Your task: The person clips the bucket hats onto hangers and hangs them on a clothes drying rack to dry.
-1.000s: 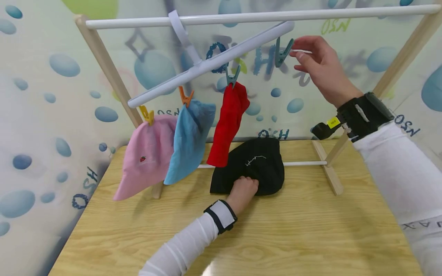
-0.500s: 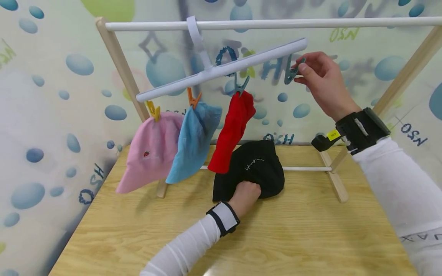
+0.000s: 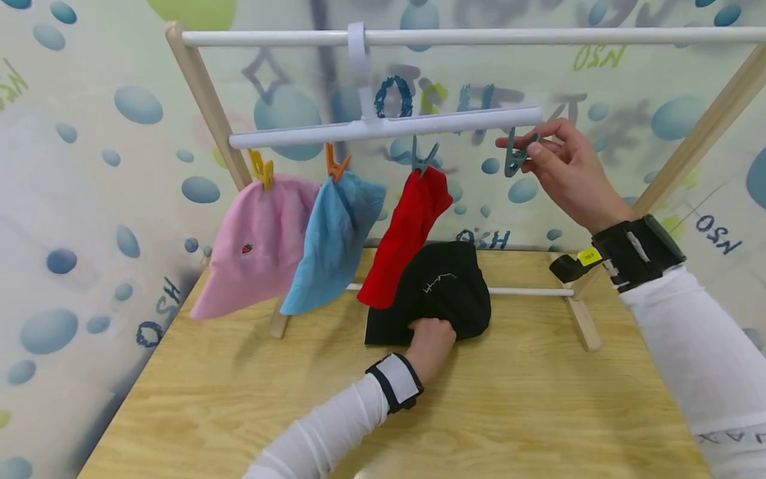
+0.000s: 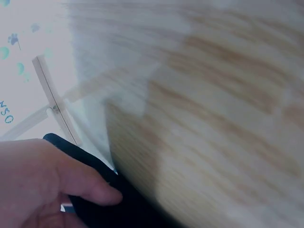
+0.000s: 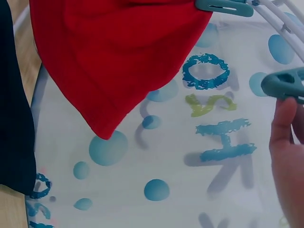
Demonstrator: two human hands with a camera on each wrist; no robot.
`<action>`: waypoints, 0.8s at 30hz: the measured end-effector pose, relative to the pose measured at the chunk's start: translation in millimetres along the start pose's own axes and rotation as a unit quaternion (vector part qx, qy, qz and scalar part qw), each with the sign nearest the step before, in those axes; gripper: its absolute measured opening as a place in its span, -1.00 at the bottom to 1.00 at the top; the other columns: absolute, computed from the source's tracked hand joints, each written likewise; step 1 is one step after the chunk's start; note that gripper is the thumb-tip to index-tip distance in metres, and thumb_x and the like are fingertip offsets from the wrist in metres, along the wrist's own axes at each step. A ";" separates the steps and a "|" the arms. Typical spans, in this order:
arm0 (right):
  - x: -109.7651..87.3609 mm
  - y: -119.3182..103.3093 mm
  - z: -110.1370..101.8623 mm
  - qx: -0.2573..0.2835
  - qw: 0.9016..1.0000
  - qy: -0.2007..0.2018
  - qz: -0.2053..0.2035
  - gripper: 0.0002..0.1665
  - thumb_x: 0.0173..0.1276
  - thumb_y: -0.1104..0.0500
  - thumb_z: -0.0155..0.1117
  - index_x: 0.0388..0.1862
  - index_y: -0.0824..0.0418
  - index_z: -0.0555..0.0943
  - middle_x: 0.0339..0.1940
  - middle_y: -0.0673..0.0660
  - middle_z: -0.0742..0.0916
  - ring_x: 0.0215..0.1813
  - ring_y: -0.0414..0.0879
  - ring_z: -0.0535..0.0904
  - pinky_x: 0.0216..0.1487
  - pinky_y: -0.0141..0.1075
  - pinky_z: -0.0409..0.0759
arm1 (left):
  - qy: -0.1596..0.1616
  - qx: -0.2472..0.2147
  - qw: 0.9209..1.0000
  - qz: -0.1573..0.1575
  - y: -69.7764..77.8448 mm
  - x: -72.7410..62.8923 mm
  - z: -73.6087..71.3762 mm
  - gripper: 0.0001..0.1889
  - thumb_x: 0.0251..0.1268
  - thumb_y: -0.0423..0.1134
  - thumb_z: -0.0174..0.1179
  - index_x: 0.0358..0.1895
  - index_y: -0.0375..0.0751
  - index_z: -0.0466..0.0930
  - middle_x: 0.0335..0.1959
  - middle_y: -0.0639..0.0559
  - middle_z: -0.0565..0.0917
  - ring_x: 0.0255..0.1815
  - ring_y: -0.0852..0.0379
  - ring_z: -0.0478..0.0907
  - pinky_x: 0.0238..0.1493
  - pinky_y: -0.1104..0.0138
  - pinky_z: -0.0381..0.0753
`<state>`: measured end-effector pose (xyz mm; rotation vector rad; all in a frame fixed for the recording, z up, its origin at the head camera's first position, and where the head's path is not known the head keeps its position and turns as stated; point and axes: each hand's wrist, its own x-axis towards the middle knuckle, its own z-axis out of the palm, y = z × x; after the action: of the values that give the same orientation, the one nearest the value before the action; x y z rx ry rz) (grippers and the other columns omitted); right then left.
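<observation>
My left hand (image 3: 432,346) grips the edge of a black bucket hat (image 3: 461,286) on the table; in the left wrist view, the thumb (image 4: 102,192) presses on the black cloth. Up at the right end of the white hanger (image 3: 383,126), my right hand (image 3: 565,169) holds a teal clothespin (image 3: 516,158) between thumb and fingers. That clothespin bears no cloth. Along the same hanger, clothespins hold a pink bucket hat (image 3: 263,246), a light blue hat (image 3: 338,243) and a red hat (image 3: 409,233). The red hat overlaps the black one in the head view.
The hanger hooks over the white rail (image 3: 538,36) of a wooden rack, whose right post (image 3: 700,133) stands behind my right wrist. A lower white bar (image 3: 526,291) crosses behind the black hat. Wood-grain table (image 3: 509,412) stretches in front, and a patterned wall rises behind.
The hanger has swung from a steep tilt to almost level, its right end lowered. My right hand has come down with the teal clothespin. The left hand stays on the black hat.
</observation>
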<state>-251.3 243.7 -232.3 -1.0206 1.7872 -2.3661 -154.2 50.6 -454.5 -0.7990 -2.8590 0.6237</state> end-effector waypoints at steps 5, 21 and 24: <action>-10.6 5.9 -3.9 0.033 0.999 -0.028 0.008 -0.86 0.47 0.45 -0.07 -0.03 0.37 0.34 0.11 0.31 0.62 0.10 0.07 0.52 -0.01 -0.35 0.46 | -0.009 -0.018 1.000 -0.012 2.2 2.6 -0.9 -0.80 0.34 -0.23 0.14 -0.23 0.09 0.77 -0.33 0.19 0.66 -0.38 0.12 0.62 -0.40 0.10 0.63; -21.3 16.9 -2.9 0.034 0.996 -0.082 0.011 -0.85 0.47 0.49 -0.13 -0.15 0.31 0.37 0.05 0.29 0.64 0.20 0.12 0.51 0.27 -0.24 0.35 | -0.070 -0.065 0.995 -0.040 -0.8 0.8 -14.5 -0.82 0.37 -0.21 0.15 -0.16 0.02 0.76 -0.24 0.12 0.69 -0.27 0.06 0.63 -0.27 0.10 0.63; -21.5 17.1 -3.4 0.058 0.993 -0.098 0.014 -0.84 0.46 0.52 -0.15 -0.14 0.34 0.36 0.08 0.33 0.62 0.21 0.13 0.52 0.26 -0.22 0.37 | -0.059 -0.074 0.995 -0.043 -6.4 -1.4 -20.5 -0.83 0.37 -0.19 0.16 -0.13 -0.08 0.72 -0.24 0.01 0.66 -0.27 0.02 0.63 -0.29 0.12 0.64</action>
<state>-242.3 248.7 -258.0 -1.1585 1.5683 -2.2339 -151.7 52.3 -433.2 -0.6737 -3.0592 0.4672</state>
